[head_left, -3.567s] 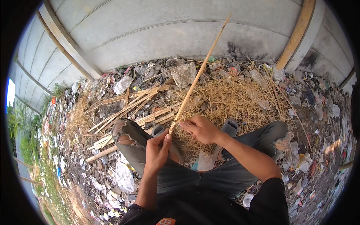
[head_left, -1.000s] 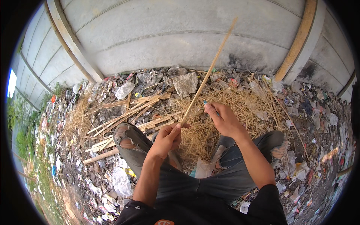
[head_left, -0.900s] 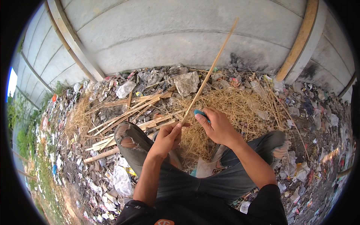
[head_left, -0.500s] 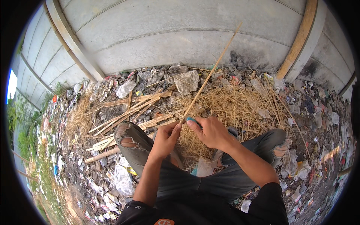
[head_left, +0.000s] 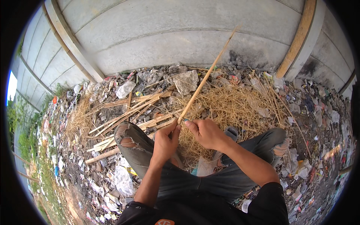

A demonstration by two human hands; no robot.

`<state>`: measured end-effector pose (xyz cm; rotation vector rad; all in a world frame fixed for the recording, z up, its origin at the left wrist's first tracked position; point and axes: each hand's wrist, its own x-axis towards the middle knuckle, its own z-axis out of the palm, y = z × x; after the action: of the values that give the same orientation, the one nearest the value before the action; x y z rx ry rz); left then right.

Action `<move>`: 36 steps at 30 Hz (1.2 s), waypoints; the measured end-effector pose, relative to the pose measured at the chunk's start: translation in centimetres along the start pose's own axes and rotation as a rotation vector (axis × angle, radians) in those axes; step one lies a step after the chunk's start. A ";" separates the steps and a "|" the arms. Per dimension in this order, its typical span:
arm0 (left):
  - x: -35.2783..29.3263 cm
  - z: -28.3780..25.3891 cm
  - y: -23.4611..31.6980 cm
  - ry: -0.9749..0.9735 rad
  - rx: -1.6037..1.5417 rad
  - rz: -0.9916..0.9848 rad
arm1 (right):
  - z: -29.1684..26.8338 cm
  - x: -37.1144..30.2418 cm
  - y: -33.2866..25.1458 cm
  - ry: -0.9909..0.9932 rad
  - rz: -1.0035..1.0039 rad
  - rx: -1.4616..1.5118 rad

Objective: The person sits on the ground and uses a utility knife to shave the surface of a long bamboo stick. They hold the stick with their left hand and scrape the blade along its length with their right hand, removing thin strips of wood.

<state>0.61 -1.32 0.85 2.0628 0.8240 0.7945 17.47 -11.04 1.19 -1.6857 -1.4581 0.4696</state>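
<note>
My left hand (head_left: 167, 139) is closed round the near end of a long, thin bamboo strip (head_left: 204, 80). The strip slants up and away to the right, its far tip before the wall. Right beside it, my right hand (head_left: 207, 132) is closed on a small teal-handled tool (head_left: 186, 120); only a sliver of teal shows, and the rest is hidden by the fingers. Both thumbs are close together at the strip's lower end. Under and beyond my hands lies a heap of curly straw-coloured shavings (head_left: 236, 107).
Several split bamboo strips (head_left: 129, 117) lie left of the shavings, with a thicker bamboo stick (head_left: 103, 155) nearer me. A pale rock (head_left: 186, 82) sits near the concrete wall (head_left: 180, 45). Plastic litter (head_left: 123, 180) covers the ground. My bent knees flank my hands.
My right hand has shifted slightly left and down toward my left hand, hiding most of the teal handle. The strip has turned a little, showing a broader face.
</note>
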 end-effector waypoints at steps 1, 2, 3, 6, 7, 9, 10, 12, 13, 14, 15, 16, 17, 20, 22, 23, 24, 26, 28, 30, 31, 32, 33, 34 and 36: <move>-0.1 0.2 -0.1 0.035 0.030 0.011 | 0.0 0.0 0.1 -0.027 0.026 0.002; -0.2 0.3 -0.2 0.036 0.062 0.040 | 0.0 0.1 0.2 -0.055 0.052 0.004; -0.3 0.3 -0.3 0.037 0.094 0.069 | 0.0 0.2 0.3 -0.082 0.078 0.006; -0.4 0.4 0.1 0.023 0.132 0.074 | 1.3 0.1 1.2 -0.020 0.000 0.059; -0.4 0.4 0.3 0.015 0.134 0.061 | 1.4 0.2 1.6 -0.025 0.005 0.023; -0.4 0.3 -0.3 -0.014 0.113 0.052 | 1.6 0.0 2.0 -0.044 0.020 -0.048; -0.3 0.2 -0.5 -0.029 0.103 0.047 | 1.7 -0.1 2.1 -0.053 0.030 -0.064; 0.0 -0.2 -0.4 -0.083 0.114 0.034 | 1.6 -0.2 1.8 -0.065 0.052 -0.099; 0.1 -0.4 -0.4 -0.110 0.119 0.028 | 1.7 -0.2 1.9 -0.052 0.043 -0.110; 0.2 -0.4 -0.7 -0.108 0.100 0.034 | 1.9 -0.2 2.1 -0.038 0.034 -0.124; 0.2 -0.3 -1.1 -0.105 0.081 0.040 | 2.0 -0.2 2.3 -0.025 0.025 -0.137; 0.2 -0.3 -1.3 -0.103 0.062 0.046 | 2.1 -0.2 2.5 -0.015 0.011 -0.154; 0.3 -0.4 -1.2 -0.113 0.043 0.036 | 2.2 -0.2 2.8 -0.004 -0.003 -0.171; 0.7 -0.6 -1.1 -0.155 -0.023 0.006 | 2.3 -0.1 3.0 0.033 -0.052 -0.231; 0.9 -0.9 -1.6 -0.200 -0.078 -0.010 | 2.6 -0.1 3.4 0.047 -0.083 -0.294; 1.1 -1.0 -2.1 -0.257 -0.126 -0.054 | 2.7 0.0 3.7 0.049 -0.095 -0.335; 1.3 -1.2 -2.7 -0.314 -0.175 -0.098 | 2.9 0.0 3.8 0.051 -0.107 -0.376; 1.4 -1.8 -3.3 -0.410 -0.311 -0.242 | 2.8 0.1 3.9 0.109 -0.168 -0.468; 1.3 -2.4 -3.1 -0.489 -0.486 -0.444 | 2.7 0.1 4.3 0.184 -0.237 -0.509; 1.1 -2.9 -2.3 -0.509 -0.557 -0.481 | 2.9 0.3 4.8 0.287 -0.320 -0.491; 1.0 -3.1 -1.9 -0.519 -0.593 -0.499 | 2.7 0.2 5.0 0.294 -0.315 -0.414; 0.8 -3.3 -1.8 -0.502 -0.572 -0.467 | 2.4 0.1 4.9 0.296 -0.317 -0.333; 0.6 -3.5 -1.6 -0.484 -0.551 -0.435 | 2.1 0.1 4.7 0.297 -0.318 -0.252; 0.4 -3.7 -1.5 -0.467 -0.530 -0.404 | 1.8 0.0 4.4 0.225 -0.243 -0.210; 0.2 -3.5 -2.6 -0.433 -0.463 -0.337 | 0.9 -0.3 3.4 0.077 -0.089 -0.136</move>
<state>-2.65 1.61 0.61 1.5454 0.6434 0.2947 18.87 -10.89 -2.05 -1.7165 -1.5307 0.2587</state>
